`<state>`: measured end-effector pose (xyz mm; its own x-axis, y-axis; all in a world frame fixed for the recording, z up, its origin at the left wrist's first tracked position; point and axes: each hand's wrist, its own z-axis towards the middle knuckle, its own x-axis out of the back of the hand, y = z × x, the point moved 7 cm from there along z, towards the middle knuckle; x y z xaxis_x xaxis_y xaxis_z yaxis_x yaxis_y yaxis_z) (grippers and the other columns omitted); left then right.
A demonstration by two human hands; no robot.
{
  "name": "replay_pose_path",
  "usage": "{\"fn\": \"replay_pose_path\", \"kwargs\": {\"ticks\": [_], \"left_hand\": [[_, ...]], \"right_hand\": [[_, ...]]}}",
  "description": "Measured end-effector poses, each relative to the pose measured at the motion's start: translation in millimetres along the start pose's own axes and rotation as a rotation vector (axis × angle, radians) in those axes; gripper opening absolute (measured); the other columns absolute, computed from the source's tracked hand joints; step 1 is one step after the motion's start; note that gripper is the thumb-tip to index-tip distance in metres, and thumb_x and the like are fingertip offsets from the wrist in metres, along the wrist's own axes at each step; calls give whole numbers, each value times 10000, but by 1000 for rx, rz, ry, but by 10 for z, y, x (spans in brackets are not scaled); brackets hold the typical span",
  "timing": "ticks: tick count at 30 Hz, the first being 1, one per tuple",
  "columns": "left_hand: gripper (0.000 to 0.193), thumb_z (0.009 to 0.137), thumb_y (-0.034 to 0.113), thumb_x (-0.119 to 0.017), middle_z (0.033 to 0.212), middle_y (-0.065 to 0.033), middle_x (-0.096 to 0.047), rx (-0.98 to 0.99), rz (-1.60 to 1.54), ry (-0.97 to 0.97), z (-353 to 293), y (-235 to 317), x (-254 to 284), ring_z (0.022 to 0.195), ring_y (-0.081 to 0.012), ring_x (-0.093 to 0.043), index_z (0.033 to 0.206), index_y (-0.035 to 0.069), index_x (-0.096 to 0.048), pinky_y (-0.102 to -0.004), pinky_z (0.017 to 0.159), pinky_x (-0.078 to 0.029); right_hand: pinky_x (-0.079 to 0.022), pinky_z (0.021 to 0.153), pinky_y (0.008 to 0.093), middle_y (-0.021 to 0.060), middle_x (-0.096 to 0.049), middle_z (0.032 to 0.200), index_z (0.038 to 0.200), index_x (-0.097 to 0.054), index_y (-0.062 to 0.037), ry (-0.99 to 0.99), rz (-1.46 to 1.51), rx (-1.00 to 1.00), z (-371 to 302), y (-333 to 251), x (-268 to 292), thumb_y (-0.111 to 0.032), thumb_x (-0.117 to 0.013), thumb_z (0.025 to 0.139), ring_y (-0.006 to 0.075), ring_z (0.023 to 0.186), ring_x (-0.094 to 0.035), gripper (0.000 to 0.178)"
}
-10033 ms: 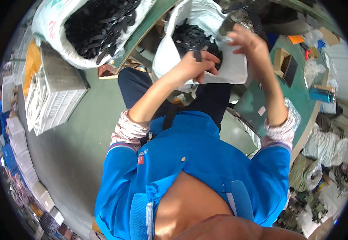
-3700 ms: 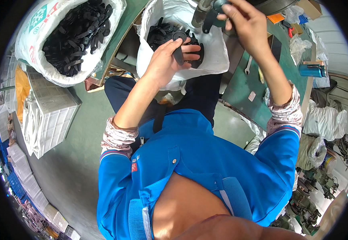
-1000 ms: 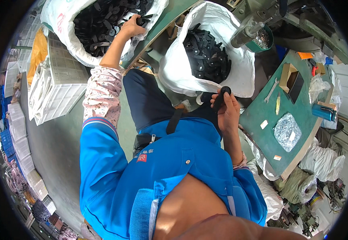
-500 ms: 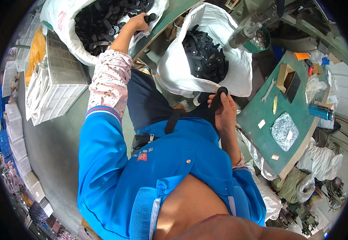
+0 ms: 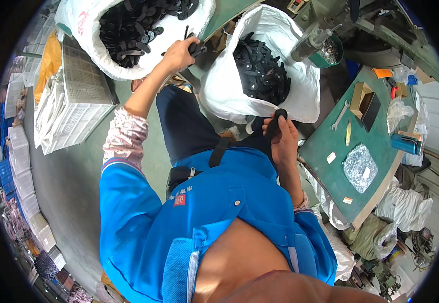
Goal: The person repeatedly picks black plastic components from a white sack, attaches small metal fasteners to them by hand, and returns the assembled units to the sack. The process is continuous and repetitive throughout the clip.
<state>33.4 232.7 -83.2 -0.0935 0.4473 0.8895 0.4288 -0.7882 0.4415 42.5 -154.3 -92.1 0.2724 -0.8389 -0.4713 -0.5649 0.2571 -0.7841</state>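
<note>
My left hand (image 5: 180,54) is closed around several black elongated parts (image 5: 197,49), whose ends stick out past the fingers. It hovers at the near right rim of a white woven sack (image 5: 176,31) at the upper left, which holds a heap of similar black parts (image 5: 126,35). My right hand (image 5: 285,143) pinches one black part with a round end (image 5: 279,114), just in front of the near rim of a second white sack (image 5: 212,81). That sack, in the upper middle, also contains a pile of black parts (image 5: 262,70).
On the right, a green table (image 5: 325,136) carries a wrench (image 5: 340,115), a cardboard box (image 5: 361,98), a foil-like packet (image 5: 360,167) and a blue bottle (image 5: 405,143). Machinery with a green cup (image 5: 330,53) reaches over the second sack. White crates (image 5: 85,96) stand at left.
My left hand has moved down and slightly right, from over the first sack to its near rim, and now shows several black parts in it. The right hand stays put.
</note>
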Motion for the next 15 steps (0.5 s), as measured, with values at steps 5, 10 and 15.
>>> {"fn": "replay_pose_path", "kwargs": {"ticks": [5,10,15], "left_hand": [[487,720,-26,-633,887,-109,-661,-74,-445,-152,-627,436,181,727,-195,-641,1190,94,-592,-313,664,-518],[567,755,-52,-673,950,-126,-666,11,-1389,-237,-1026,711,311,613,-141,-627,1293,47,-524,-257,558,-536],[650,765,8,-683,1066,-269,-607,-91,-1570,-419,-1056,1134,245,807,-222,-644,1359,-11,-422,-264,529,-537]], "right_hand": [[-486,581,269,82,-659,851,1100,-602,18,-47,19,-3,-33,-7,8,-232,-481,1011,138,666,-602,292],[-428,493,257,56,-615,798,1206,-552,18,-58,-68,37,-38,-121,-199,-258,-446,1020,110,585,-537,349],[-310,512,206,4,-532,842,1300,-517,-25,-290,-180,83,56,-608,-495,-405,-344,1015,71,602,-439,506]]}}
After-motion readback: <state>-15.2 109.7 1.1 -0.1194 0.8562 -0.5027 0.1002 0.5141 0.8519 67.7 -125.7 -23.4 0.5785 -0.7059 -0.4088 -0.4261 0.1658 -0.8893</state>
